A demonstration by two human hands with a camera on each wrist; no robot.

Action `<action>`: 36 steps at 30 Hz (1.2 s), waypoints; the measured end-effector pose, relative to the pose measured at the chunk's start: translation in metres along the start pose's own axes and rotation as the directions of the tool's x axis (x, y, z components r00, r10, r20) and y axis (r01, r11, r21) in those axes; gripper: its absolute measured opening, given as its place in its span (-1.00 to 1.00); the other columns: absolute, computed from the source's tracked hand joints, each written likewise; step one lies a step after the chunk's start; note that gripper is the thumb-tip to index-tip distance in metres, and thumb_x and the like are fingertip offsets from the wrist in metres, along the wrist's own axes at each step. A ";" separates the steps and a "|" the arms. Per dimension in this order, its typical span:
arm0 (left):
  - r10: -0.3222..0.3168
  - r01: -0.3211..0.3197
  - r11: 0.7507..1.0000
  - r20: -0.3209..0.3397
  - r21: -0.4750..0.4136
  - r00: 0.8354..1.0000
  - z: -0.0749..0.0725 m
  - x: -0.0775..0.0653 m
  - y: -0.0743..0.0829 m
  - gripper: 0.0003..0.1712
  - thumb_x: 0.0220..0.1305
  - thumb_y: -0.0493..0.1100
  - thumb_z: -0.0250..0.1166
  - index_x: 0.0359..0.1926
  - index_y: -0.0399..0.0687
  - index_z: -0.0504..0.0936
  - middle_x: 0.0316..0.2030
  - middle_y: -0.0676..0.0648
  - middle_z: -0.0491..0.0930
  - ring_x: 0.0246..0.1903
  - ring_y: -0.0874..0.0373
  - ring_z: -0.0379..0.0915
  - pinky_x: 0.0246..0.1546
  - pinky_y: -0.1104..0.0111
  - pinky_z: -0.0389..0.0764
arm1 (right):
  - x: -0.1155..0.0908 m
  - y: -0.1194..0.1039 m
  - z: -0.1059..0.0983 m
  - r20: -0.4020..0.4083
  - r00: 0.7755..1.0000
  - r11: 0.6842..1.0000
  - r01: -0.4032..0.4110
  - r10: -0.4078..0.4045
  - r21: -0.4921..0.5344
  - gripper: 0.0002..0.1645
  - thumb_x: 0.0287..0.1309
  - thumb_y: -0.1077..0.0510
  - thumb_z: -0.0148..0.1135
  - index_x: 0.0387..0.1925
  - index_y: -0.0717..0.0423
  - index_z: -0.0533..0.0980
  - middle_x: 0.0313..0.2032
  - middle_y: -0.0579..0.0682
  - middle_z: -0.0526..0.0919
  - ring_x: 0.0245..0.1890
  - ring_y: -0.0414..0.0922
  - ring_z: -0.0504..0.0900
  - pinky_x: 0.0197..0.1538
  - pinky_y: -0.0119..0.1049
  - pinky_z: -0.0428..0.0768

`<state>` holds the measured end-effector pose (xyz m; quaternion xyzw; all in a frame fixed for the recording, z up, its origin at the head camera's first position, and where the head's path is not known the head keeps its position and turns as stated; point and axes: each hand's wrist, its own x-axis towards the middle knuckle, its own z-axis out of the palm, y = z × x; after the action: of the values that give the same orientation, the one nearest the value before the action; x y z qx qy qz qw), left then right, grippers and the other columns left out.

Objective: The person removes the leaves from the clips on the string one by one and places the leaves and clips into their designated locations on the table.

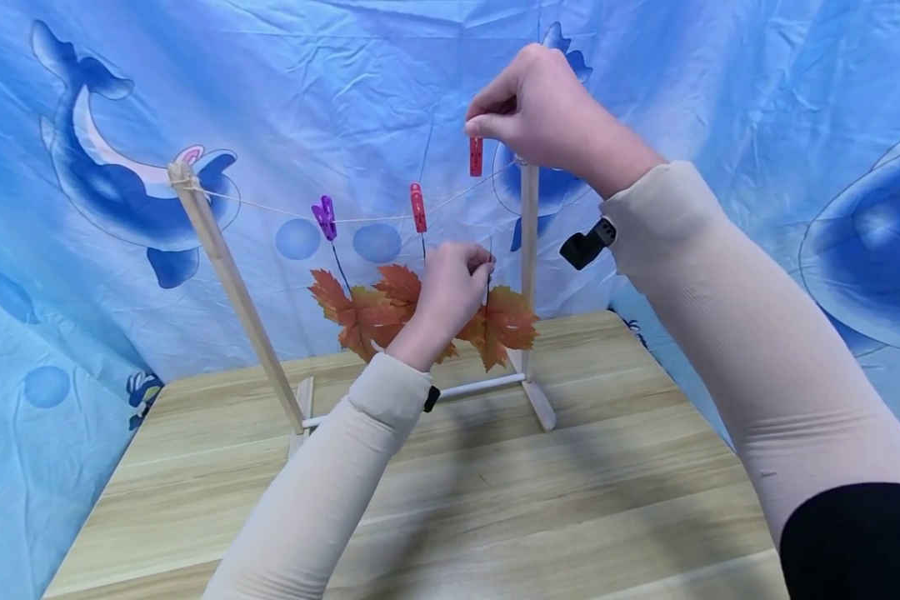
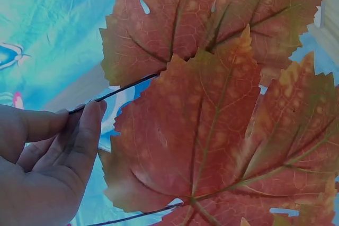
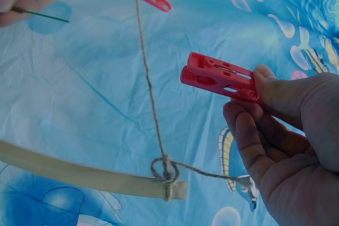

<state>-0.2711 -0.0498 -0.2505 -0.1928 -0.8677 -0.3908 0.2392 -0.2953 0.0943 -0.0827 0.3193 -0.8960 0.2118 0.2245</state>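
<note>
My left hand (image 1: 453, 287) pinches the dark stem of an orange artificial maple leaf (image 1: 504, 327), just below the string (image 1: 258, 206). In the left wrist view that stem runs from my fingertips to the rear leaf (image 2: 185, 19). Above the string, near the right post, my right hand (image 1: 543, 104) holds a red clothespin (image 3: 220, 78) between thumb and fingers. Its jaws look closed, and it stands apart from the string. A second red clothespin (image 1: 417, 208) and a purple clothespin (image 1: 325, 218) sit on the string with leaf stems below them. My left hand partly hides the middle leaf (image 1: 400, 287).
The string is tied between two wooden posts, left (image 1: 232, 292) and right (image 1: 529, 242), joined low down by a white rod (image 1: 483, 386). The frame stands on a wood-grain table (image 1: 570, 500). A blue sea-animal cloth (image 1: 307, 75) hangs behind.
</note>
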 end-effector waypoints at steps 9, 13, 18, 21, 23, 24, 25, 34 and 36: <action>0.050 -0.049 0.999 0.077 -0.017 0.996 0.005 -0.019 0.005 -0.86 0.42 -0.32 0.30 -0.19 -0.19 0.81 -0.30 -0.08 0.75 -0.38 0.23 0.61 -0.32 0.41 0.60 | -0.011 -0.006 -0.011 -0.044 0.999 1.000 -0.010 0.010 0.007 -0.63 0.43 -0.09 0.20 0.03 -0.02 0.75 -0.15 -0.08 0.73 -0.29 -0.13 0.49 -0.19 -0.35 0.55; 0.070 -0.065 0.997 0.101 -0.051 0.992 0.008 -0.029 0.010 -0.88 0.39 -0.35 0.32 -0.21 -0.21 0.80 -0.32 -0.09 0.75 -0.44 0.23 0.58 -0.40 0.42 0.58 | -0.019 -0.006 -0.013 -0.053 0.998 1.000 -0.018 0.019 0.010 -0.62 0.43 -0.09 0.21 0.03 0.00 0.75 -0.16 -0.08 0.72 -0.28 -0.14 0.50 -0.15 -0.36 0.56; 0.084 -0.073 0.993 0.133 -0.091 0.988 0.011 -0.043 0.012 -0.89 0.38 -0.36 0.33 -0.22 -0.23 0.80 -0.35 -0.09 0.75 -0.48 0.23 0.55 -0.45 0.44 0.55 | -0.032 -0.002 -0.014 -0.055 0.998 0.999 -0.017 0.019 0.027 -0.62 0.40 -0.06 0.24 0.02 0.06 0.74 -0.16 -0.04 0.73 -0.26 -0.18 0.57 -0.06 -0.34 0.61; 0.072 -0.054 0.991 0.155 -0.119 0.985 0.010 -0.052 0.014 -0.89 0.38 -0.35 0.33 -0.21 -0.22 0.79 -0.36 -0.04 0.74 -0.48 0.26 0.56 -0.45 0.45 0.56 | -0.041 0.002 -0.014 -0.062 0.998 0.999 0.007 -0.005 0.042 -0.65 0.39 -0.03 0.26 -0.02 0.09 0.75 -0.20 -0.04 0.73 -0.28 -0.19 0.62 -0.07 -0.34 0.62; 0.064 -0.042 0.991 0.168 -0.129 0.984 0.009 -0.058 0.015 -0.89 0.39 -0.35 0.32 -0.21 -0.20 0.79 -0.37 -0.01 0.74 -0.48 0.28 0.56 -0.45 0.44 0.57 | -0.047 0.004 -0.013 -0.064 0.998 0.999 0.017 -0.014 0.046 -0.66 0.40 -0.02 0.26 -0.03 0.09 0.75 -0.22 -0.06 0.72 -0.30 -0.20 0.63 -0.11 -0.37 0.62; 0.062 -0.039 0.991 0.173 -0.132 0.983 0.008 -0.061 0.016 -0.89 0.39 -0.34 0.33 -0.22 -0.20 0.79 -0.38 0.01 0.73 -0.48 0.29 0.56 -0.45 0.44 0.57 | -0.050 0.005 -0.012 -0.063 0.998 0.999 0.020 -0.018 0.047 -0.66 0.40 -0.02 0.25 -0.03 0.09 0.76 -0.23 -0.06 0.72 -0.32 -0.19 0.62 -0.14 -0.38 0.61; 0.062 -0.039 0.990 0.175 -0.134 0.983 0.008 -0.063 0.016 -0.89 0.38 -0.34 0.33 -0.22 -0.20 0.79 -0.39 0.01 0.73 -0.48 0.29 0.56 -0.45 0.44 0.57 | -0.053 0.006 -0.011 -0.065 0.998 0.998 0.024 -0.021 0.050 -0.66 0.40 -0.02 0.25 -0.04 0.09 0.76 -0.23 -0.05 0.73 -0.33 -0.19 0.61 -0.17 -0.39 0.60; 0.101 -0.070 0.983 0.184 -0.167 0.978 0.005 -0.088 0.021 -0.92 0.34 -0.36 0.37 -0.26 -0.20 0.79 -0.42 0.03 0.73 -0.51 0.35 0.54 -0.48 0.45 0.58 | -0.078 0.013 0.002 -0.081 0.993 0.992 0.093 -0.086 0.083 -0.74 0.34 0.07 0.35 -0.09 0.12 0.77 -0.22 0.03 0.76 -0.30 -0.17 0.70 -0.31 -0.51 0.54; 0.102 -0.071 0.983 0.183 -0.171 0.978 0.003 -0.094 0.022 -0.92 0.33 -0.37 0.37 -0.27 -0.18 0.79 -0.43 0.05 0.72 -0.52 0.36 0.53 -0.47 0.45 0.57 | -0.082 0.014 0.006 -0.088 0.990 0.990 0.119 -0.112 0.077 -0.76 0.33 0.09 0.36 -0.11 0.13 0.78 -0.24 0.01 0.77 -0.31 -0.18 0.70 -0.32 -0.50 0.53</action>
<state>-0.1840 -0.0477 -0.2929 -0.2861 -0.8425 -0.4293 0.1549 -0.2493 0.1406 -0.1355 0.3705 -0.8563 0.2485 0.2604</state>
